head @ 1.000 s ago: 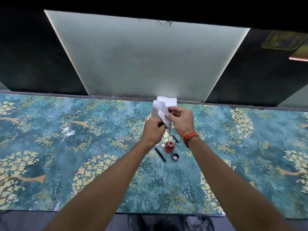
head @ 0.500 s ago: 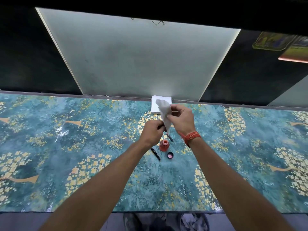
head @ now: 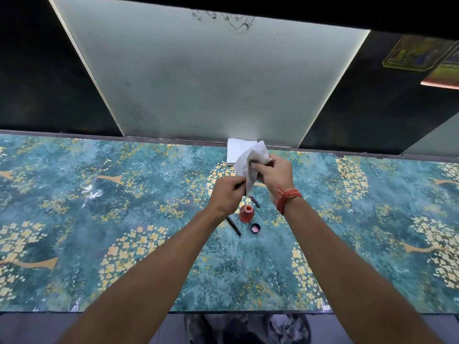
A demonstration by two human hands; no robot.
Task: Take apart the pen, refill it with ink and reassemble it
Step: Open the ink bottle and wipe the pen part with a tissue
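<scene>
A teal tabletop (head: 104, 256) with gold blossom print runs across my view, backed by a dark wall and a pale slanted panel (head: 203, 78). At the table's far edge lies a stack of white tissues (head: 234, 151). My right hand (head: 274, 173) is closed on a loose white tissue (head: 250, 165), pinching its upper part while the rest hangs down. My left hand (head: 226, 194) is curled shut just beside the tissue's lower end; I think it pinches a thin pen part, but I cannot tell for sure. An orange thread band (head: 286, 198) wraps my right wrist. Below the hands the open red ink bottle (head: 246, 213) stands upright. Its dark cap (head: 255, 228) lies near it, upturned. A slim black pen barrel (head: 233, 225) rests left of the bottle, and a short dark pen piece (head: 255, 201) lies just behind it.
</scene>
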